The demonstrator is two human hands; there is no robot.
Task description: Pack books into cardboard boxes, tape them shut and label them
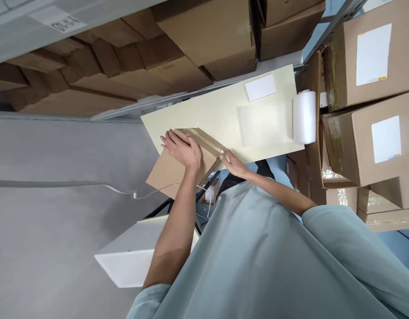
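A brown cardboard box [173,166] lies tilted at the left end of the pale yellow tabletop [204,113]. Shiny clear tape [207,141] runs along its narrow side. My left hand [184,150] rests flat on the broad face of the box, fingers stretched out. At the box's right corner, my right hand [235,165] has its thumb and fingertips against the edge, close to the tape's end. Whether a loose bit of tape is between those fingers is too small to tell.
A white roll of film [304,117], a translucent sheet [264,125] and a white card [260,87] lie on the tabletop's right. Shelved cartons [204,31] stand behind; labelled cartons [373,128] are stacked at right. A cable [151,193] crosses near a white box-like object [128,252].
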